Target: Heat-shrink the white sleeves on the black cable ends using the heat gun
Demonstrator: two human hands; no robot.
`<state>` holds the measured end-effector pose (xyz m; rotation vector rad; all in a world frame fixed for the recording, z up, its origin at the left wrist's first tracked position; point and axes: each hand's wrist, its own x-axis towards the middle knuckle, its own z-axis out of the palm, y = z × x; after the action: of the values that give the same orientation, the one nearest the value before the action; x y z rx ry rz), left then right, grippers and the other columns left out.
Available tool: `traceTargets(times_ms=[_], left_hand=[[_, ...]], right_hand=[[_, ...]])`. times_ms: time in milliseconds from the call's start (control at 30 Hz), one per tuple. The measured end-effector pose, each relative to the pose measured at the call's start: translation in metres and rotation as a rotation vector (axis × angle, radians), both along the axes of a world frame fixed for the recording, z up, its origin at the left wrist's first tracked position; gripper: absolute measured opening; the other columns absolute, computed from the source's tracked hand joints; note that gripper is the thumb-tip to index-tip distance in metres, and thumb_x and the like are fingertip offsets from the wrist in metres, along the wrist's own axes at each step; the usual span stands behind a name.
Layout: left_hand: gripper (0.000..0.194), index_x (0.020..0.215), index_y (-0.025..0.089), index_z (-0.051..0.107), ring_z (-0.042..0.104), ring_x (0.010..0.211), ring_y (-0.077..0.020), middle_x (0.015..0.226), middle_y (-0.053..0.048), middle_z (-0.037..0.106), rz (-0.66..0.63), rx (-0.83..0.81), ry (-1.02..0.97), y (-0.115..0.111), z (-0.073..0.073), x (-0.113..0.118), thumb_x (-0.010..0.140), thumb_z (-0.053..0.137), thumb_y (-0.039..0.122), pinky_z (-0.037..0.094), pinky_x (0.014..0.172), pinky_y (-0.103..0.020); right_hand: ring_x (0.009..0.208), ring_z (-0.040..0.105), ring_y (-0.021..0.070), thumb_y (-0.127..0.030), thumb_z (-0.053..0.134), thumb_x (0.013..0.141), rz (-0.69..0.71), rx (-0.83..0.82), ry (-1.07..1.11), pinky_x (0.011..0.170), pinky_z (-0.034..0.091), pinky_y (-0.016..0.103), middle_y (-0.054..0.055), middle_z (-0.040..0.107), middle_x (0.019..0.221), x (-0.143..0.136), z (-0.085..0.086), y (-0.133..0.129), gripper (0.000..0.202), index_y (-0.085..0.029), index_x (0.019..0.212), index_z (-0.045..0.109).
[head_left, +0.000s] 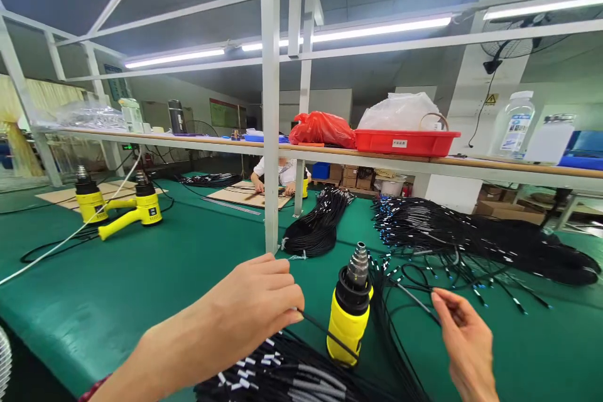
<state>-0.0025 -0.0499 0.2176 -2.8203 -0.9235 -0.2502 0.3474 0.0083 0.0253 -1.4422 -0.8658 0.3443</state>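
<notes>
My left hand (257, 301) is closed, thumb against fingers, on a thin black cable (325, 328) that runs across the front of a yellow heat gun (348, 320). That heat gun stands upright, its metal nozzle pointing up. To its right, my right hand (464, 336) pinches a black cable at the fingertips. A grey sleeve (419, 303) on a cable lies just beside these fingertips. Below my left hand lies a bundle of black cables (282, 370) with white tags and grey sleeves. More loose cables trail down right of the heat gun.
Two more yellow heat guns (148, 207) stand at the left of the green table (198, 245). Black cable bundles (313, 226) and a large cable pile (452, 226) lie farther back. A white post (271, 107) carries a shelf with a red tray (405, 143). A co-worker (277, 176) sits opposite.
</notes>
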Motion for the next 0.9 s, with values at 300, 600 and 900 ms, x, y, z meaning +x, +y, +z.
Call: traceTargets(times_ms=[300,600,900], left_hand=[[0.019,0.086,0.021,0.058,0.053,0.079,-0.0156,0.079,0.003,0.058,-0.134,0.081,-0.018,0.014,0.022,0.035,0.097,0.044,0.014,0.044,0.087,-0.03],[0.021,0.111,0.028,0.056,0.06,0.108,-0.0174,0.106,0.002,0.068,-0.111,0.204,-0.385,0.044,-0.005,0.046,0.1,0.038,0.03,0.044,0.104,-0.03],[0.027,0.091,0.024,0.057,0.056,0.083,-0.0156,0.086,0.002,0.06,0.045,-0.217,-0.446,0.072,-0.009,0.052,0.099,0.036,0.039,0.048,0.079,-0.026]], right_hand=[[0.093,0.063,0.0196,-0.039,0.051,0.092,0.704,0.251,-0.529,0.083,0.051,0.028,0.005,0.067,0.101,-0.082,0.14,-0.072,0.028,-0.025,0.116,0.056],[0.067,0.046,0.0133,-0.041,0.037,0.098,0.862,-0.055,-0.595,0.061,0.039,0.024,-0.001,0.054,0.074,-0.082,0.161,-0.047,0.028,-0.021,0.081,0.046],[0.063,0.037,0.0114,-0.032,0.046,0.095,0.768,-0.135,-0.631,0.055,0.029,0.024,-0.005,0.046,0.069,-0.065,0.182,-0.026,0.025,-0.02,0.073,0.044]])
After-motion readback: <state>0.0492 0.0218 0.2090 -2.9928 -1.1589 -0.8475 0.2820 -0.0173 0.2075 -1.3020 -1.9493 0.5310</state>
